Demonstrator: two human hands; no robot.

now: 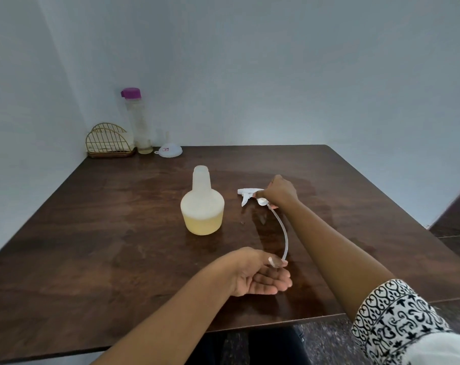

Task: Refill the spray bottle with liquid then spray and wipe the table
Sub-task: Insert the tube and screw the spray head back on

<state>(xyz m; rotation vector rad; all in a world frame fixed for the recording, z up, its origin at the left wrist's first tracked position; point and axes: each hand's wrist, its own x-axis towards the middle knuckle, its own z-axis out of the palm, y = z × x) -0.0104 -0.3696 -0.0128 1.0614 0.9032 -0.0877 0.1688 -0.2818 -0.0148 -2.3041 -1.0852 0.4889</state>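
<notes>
The translucent spray bottle (202, 205) stands uncapped in the middle of the dark wooden table (92, 233), with pale yellow liquid in its lower part. To its right, my right hand (280, 191) grips the white trigger spray head (247, 195) from above. Its clear dip tube (283, 230) curves down toward me. My left hand (260, 275) lies palm up near the front edge and pinches the tube's lower end between thumb and finger.
At the far left corner stand a tall clear bottle with a purple cap (138, 119), a gold wire holder (109, 140) and a white funnel (169, 150). A wall closes the back and left. The table's edge runs close in front of me.
</notes>
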